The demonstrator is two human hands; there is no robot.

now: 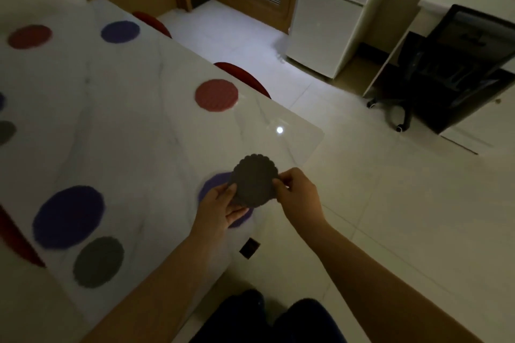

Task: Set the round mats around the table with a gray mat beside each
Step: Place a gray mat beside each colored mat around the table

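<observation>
Table (133,131), white marble-look top, is seen from one corner in dim light. Round mats laid on it: a red mat (216,95) by the far right edge; a purple mat (120,32) and a second red mat (29,36) toward the far end; a large purple mat (68,216) at the near left; a further purple mat (213,185) at the near corner, mostly covered by the hands. Gray mats laid: one gray mat (98,262) just beside the large purple mat; a second gray piece (5,132) cut by the left edge of view, with a sliver of purple just above it. A scalloped gray mat (254,180) is held in the air above the near-corner purple mat, not yet set down. The left hand (223,203) is closed on its lower left edge, palm under it; the right hand (295,189) pinches its right edge between thumb and fingers. Whether one mat or a small stack is held cannot be told. Progress, as judged: round mats appear placed where visible; at least one pairing is complete; the red mat and both far mats show no gray beside them, so several gray mats are left to be laid, the near corner likely next. Writing, brands, labels: none readable anywhere.
</observation>
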